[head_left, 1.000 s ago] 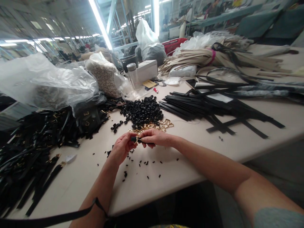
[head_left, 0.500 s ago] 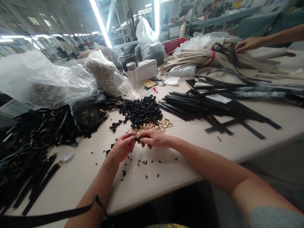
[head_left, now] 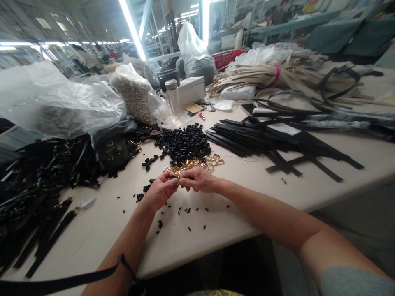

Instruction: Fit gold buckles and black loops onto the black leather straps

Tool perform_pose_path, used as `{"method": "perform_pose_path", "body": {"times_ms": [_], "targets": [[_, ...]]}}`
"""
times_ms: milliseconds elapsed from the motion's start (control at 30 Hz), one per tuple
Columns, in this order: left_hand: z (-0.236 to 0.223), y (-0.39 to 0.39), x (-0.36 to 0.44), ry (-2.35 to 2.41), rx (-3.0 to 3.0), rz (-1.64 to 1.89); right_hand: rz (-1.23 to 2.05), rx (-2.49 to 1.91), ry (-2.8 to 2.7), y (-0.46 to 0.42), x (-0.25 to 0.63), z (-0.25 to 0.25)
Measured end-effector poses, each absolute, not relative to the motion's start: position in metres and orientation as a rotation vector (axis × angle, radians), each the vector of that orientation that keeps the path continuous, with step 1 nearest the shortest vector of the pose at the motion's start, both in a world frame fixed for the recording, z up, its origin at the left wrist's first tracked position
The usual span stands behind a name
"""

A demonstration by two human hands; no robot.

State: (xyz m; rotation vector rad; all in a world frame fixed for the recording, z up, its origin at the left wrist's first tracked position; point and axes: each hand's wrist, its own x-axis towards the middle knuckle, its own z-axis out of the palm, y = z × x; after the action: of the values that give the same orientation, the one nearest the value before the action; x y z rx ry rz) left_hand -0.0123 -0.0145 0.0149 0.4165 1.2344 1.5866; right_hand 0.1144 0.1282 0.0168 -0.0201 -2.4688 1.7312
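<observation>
My left hand (head_left: 162, 188) and my right hand (head_left: 197, 179) meet over the near middle of the table, fingertips almost touching. Both are closed in a pinch on a short black strap (head_left: 174, 177), mostly covered by the fingers. A bit of gold metal shows at the strap between the fingertips. Just beyond the hands lies a heap of gold buckles (head_left: 212, 161), and behind it a pile of small black loops (head_left: 185, 142). Several tiny black pieces (head_left: 188, 210) are scattered on the table on my side of the hands.
Black straps with gold buckles (head_left: 46, 176) are heaped at left. Flat black strips (head_left: 243, 135) lie at right, with beige strips (head_left: 247, 76) behind. Plastic bags (head_left: 61, 102), a bottle (head_left: 173, 96) and a white box (head_left: 191, 89) stand farther back. A black band (head_left: 61, 281) crosses my left forearm.
The black strap and its gold buckle, plainly seen between my hands earlier, are now mostly hidden by closer fingers. Another person's hand appeared at the beige strips and left; a black strap there shifted right.
</observation>
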Motion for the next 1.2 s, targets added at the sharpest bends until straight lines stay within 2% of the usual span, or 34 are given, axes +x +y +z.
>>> {"method": "perform_pose_path", "body": {"times_ms": [300, 533, 767, 1200], "targets": [[0.015, -0.019, -0.012, 1.289, 0.55, 1.516, 1.781, -0.199, -2.51, 0.132, 0.116, 0.024], [0.01, -0.013, -0.01, 1.352, 0.451, 1.583, 1.395, -0.054, -2.614, 0.131, 0.115, 0.02], [0.016, -0.015, -0.021, 1.442, 0.387, 1.723, 1.428, -0.147, -2.722, 0.138, 0.116, 0.029], [0.008, -0.011, -0.007, 1.467, 0.496, 1.605, 1.145, 0.007, -2.695, 0.131, 0.114, 0.022]]}}
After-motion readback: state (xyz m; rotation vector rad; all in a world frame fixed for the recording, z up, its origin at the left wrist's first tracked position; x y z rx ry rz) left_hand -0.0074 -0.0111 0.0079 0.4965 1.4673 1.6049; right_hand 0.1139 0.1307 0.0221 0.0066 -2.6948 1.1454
